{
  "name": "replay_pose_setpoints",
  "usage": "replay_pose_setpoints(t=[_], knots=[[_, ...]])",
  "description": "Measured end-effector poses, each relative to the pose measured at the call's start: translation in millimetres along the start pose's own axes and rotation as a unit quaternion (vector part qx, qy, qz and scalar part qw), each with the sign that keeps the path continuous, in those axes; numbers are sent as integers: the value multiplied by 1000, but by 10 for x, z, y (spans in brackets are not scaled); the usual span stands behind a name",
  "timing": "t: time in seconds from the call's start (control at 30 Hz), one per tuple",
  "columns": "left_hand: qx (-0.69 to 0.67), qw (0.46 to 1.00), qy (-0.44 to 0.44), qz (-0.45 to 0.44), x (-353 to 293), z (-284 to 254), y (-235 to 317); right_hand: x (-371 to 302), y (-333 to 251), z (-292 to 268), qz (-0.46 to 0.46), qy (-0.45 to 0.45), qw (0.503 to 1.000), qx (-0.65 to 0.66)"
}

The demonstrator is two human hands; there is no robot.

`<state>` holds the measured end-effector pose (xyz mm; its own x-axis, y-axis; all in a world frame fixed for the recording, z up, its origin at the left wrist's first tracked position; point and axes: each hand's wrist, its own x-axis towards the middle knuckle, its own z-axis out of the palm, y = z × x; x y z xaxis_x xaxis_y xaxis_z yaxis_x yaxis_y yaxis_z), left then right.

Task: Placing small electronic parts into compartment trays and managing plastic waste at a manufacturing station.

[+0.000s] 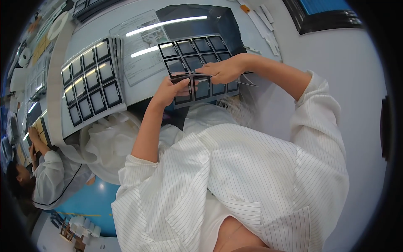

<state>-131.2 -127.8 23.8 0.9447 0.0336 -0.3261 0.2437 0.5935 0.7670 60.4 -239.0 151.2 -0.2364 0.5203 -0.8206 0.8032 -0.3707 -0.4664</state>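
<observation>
Black-framed window panel [194,64] is on the near part of the worktop [135,94], under both my hands, stack of similar panels [89,80] off to its left. Left hand [166,91] is at its left side, thumb and fingers part-curled with a small gap showing, can't tell if they pinch anything. Right hand [226,71] lies over the middle, fingers bent and close together at some thin pale strips [249,84] running across the panel and out past its right edge, grip on them can't be confirmed.
</observation>
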Motion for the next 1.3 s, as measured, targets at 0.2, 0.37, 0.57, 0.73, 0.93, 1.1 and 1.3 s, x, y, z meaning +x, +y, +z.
replay_pose_setpoints(t=[0.2,0.37,0.57,0.73,0.93,1.1,1.3], knots=[[34,997,27,-63,-96,-372,-347,-148,52,-475,9,-75,983,165],[117,993,-20,-16,-145,-385,-257,-236,-30,-663,-40,-60,989,132],[45,994,83,64,127,-528,-113,-114,-213,-587,-49,-112,983,139],[19,995,92,13,-18,-621,-338,-437,242,-786,-112,-54,934,334],[8,997,76,-26,8,-394,-19,-744,223,-764,-138,-18,932,333],[131,987,84,-51,-324,-467,155,-1648,835,-765,-219,87,835,497],[91,989,109,37,-923,-564,648,-3087,1582,627,-189,463,664,556]])
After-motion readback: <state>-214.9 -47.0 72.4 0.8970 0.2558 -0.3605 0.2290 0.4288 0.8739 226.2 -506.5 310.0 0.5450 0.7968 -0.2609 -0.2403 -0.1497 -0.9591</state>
